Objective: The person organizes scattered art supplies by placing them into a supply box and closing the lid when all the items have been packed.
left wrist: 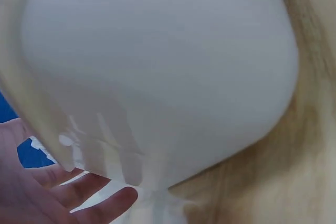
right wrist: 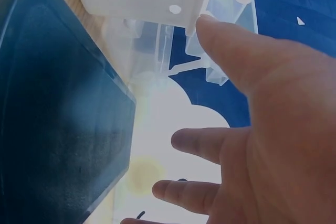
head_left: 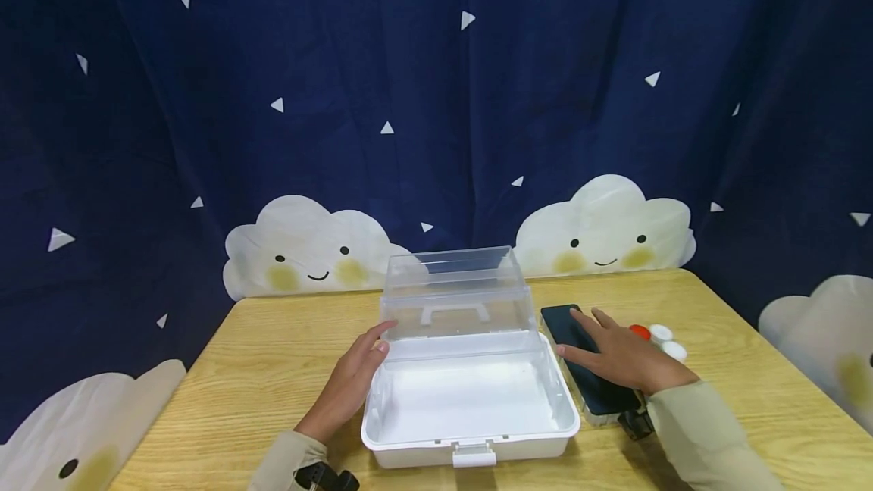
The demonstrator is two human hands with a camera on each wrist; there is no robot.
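A white plastic storage box (head_left: 470,400) stands on the table with its clear lid (head_left: 453,309) tipped back and nothing inside. My left hand (head_left: 351,381) is at the box's back left corner, fingers extended; in the left wrist view, the fingers (left wrist: 105,205) are close by the wall of the box (left wrist: 163,66). My right hand (head_left: 624,354) hovers with spread fingers over a dark flat-topped rectangular case (head_left: 593,370) to the right of the box. In the right wrist view, the thumb (right wrist: 226,45) overlaps the back corner of the box, and a gap shows between the fingers and the dark case (right wrist: 63,103).
One red round cap (head_left: 639,331) and two white round caps (head_left: 674,351) lie beyond my right hand. Behind the wooden table (head_left: 286,347) hangs a dark blue curtain (head_left: 436,97) with printed clouds. The white latch (head_left: 474,455) is at the box's front edge.
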